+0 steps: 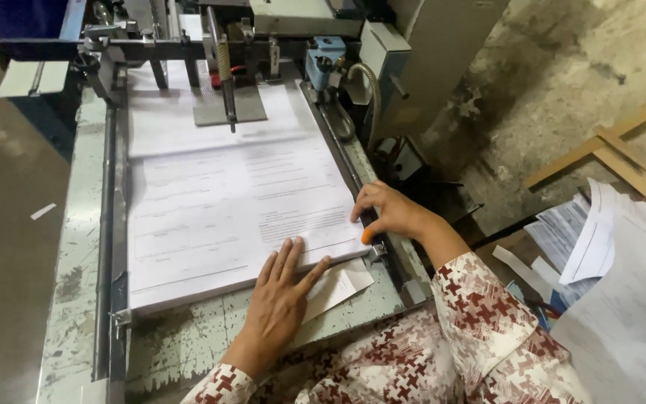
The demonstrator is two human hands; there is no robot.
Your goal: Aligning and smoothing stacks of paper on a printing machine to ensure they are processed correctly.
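In the head view a thick stack of printed sheets [226, 217] lies flat on the worn, paint-chipped surface [76, 299] of a paper-feeding machine, running from the near edge back under the machine's metal head [226, 75] at the far end. The left hand [282, 295] rests flat at the stack's near right corner, fingers spread and open, fingertips on the top sheet, the palm over the surface just below the stack's near edge. It grips nothing. A loose slip of paper [342, 288] lies under and just right of this hand. The right hand [386, 213] sits at the stack's right edge, fingers curled down against the dark side rail [345, 168], touching a small orange piece [368, 236]; whether it grips that piece cannot be told. Far right, loose papers [600, 247] lie heaped near wooden strips [622, 157].
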